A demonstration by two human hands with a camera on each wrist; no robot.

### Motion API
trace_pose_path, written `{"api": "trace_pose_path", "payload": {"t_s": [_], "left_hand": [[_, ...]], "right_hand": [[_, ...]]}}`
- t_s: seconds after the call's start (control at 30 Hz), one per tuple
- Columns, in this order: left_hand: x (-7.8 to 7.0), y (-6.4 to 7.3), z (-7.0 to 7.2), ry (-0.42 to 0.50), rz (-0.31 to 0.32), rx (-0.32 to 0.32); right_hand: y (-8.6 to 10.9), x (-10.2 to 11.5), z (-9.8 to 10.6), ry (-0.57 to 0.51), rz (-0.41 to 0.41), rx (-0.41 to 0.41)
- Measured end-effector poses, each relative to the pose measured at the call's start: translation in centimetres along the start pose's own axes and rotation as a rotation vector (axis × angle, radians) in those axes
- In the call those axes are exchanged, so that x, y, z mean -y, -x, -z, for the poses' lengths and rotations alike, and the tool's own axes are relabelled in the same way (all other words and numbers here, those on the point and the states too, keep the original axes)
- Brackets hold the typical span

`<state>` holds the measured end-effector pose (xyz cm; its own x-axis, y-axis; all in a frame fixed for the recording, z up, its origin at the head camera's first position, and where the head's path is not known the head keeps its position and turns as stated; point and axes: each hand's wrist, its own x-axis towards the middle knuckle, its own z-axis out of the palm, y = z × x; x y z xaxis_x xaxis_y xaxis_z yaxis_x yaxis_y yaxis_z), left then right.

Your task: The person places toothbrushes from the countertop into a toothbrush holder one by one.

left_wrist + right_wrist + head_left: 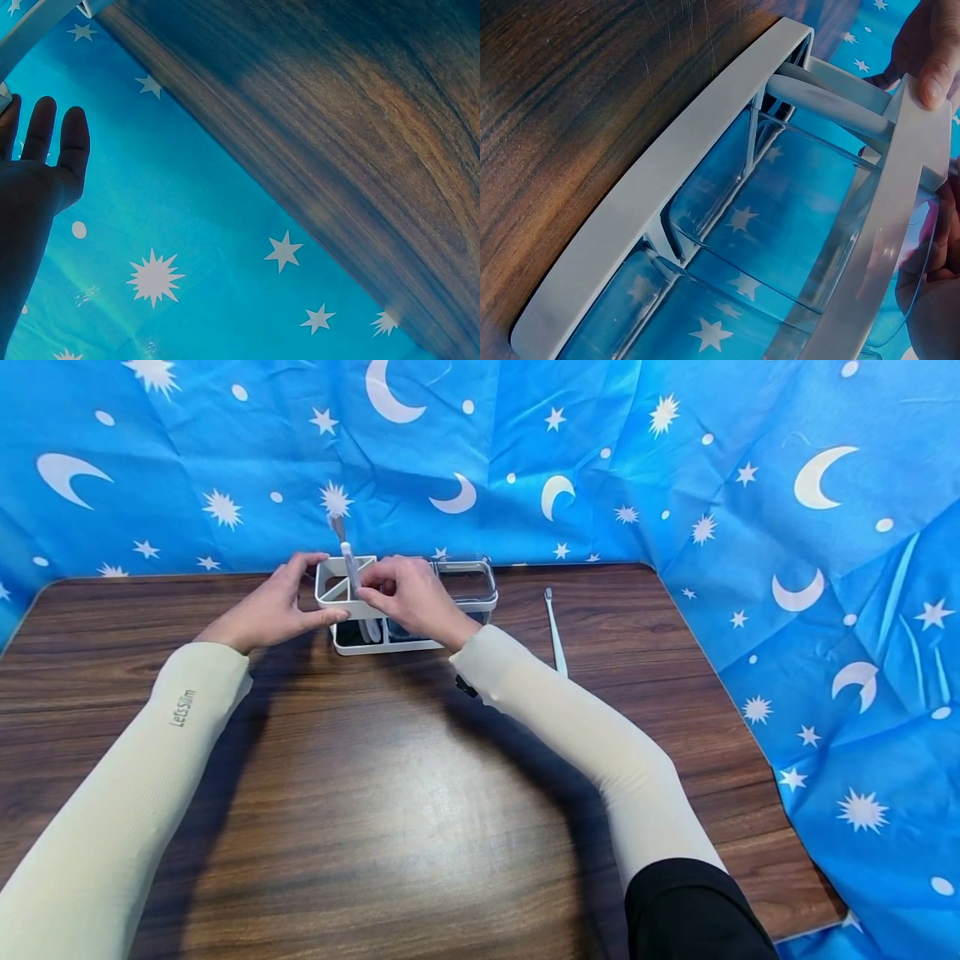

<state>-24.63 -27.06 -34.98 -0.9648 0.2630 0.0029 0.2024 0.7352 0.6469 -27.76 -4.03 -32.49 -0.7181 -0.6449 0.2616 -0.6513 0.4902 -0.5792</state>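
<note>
A white toothbrush holder [411, 646] with two tiers and clear cups stands at the table's far edge. My left hand [272, 602] grips its left end, thumb on the front of the upper rim, fingers toward the back. In the right wrist view that thumb [934, 82] presses the rim. My right hand [414, 593] pinches a pale toothbrush [349, 564], head up, in a left compartment of the upper tier. Below the rim, a pale handle [829, 103] slants through the holder's end. The right fingertips partly hide the toothbrush.
A light blue toothbrush [555, 631] lies on the wooden table [390, 793] right of the holder. One clear cup [468, 583] sits in the holder's right end. Blue cloth [510, 435] with moons and stars hangs behind the table and along its right side.
</note>
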Motion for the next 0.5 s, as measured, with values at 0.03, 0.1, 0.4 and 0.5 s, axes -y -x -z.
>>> {"api": "trace_pose_path", "payload": {"t_s": [0.03, 0.1, 0.4, 0.5], "left_hand": [[0.0, 0.0, 0.0, -0.003, -0.001, 0.0], [0.0, 0.0, 0.0, -0.01, -0.002, 0.0], [-0.1, -0.1, 0.0, -0.013, -0.02, -0.006], [-0.2, -0.1, 0.0, -0.015, -0.017, -0.008]], "right_hand": [[0.0, 0.0, 0.0, 0.004, 0.003, 0.0], [0.1, -0.1, 0.0, 0.01, 0.01, -0.003], [0.5, -0.3, 0.7, 0.028, 0.018, -0.028], [0.6, -0.4, 1.2, 0.029, 0.025, -0.046]]}}
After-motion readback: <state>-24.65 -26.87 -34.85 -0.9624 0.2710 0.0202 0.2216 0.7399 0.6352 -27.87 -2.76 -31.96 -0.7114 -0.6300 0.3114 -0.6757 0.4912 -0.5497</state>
